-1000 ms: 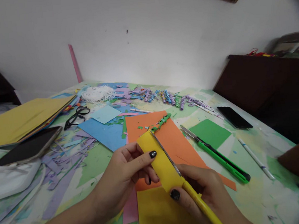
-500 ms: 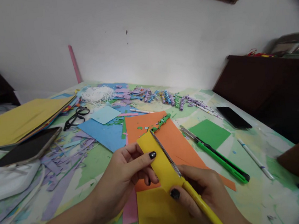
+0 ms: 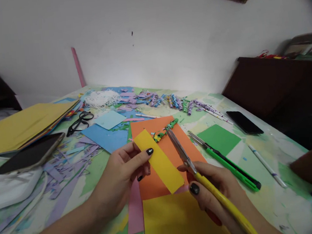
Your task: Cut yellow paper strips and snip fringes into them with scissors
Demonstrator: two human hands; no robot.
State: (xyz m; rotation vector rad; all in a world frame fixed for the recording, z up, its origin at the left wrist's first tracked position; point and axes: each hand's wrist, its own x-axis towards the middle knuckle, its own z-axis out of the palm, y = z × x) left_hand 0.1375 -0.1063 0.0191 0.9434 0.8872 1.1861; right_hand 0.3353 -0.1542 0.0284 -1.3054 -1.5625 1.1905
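My left hand pinches a yellow paper strip between thumb and fingers, holding it above an orange sheet. My right hand grips yellow-handled scissors; their blades are closed and point up and away, just right of the strip. A larger yellow sheet lies on the table below the strip, close to me.
Green utility knife, green paper square, white pens and a black phone lie to the right. Eyeglasses, blue paper, a tablet, purple scraps and a yellow paper stack fill the left.
The strip is now cut free from the larger yellow sheet. My left hand moved it left and up; my right hand drew the scissors off to the right.
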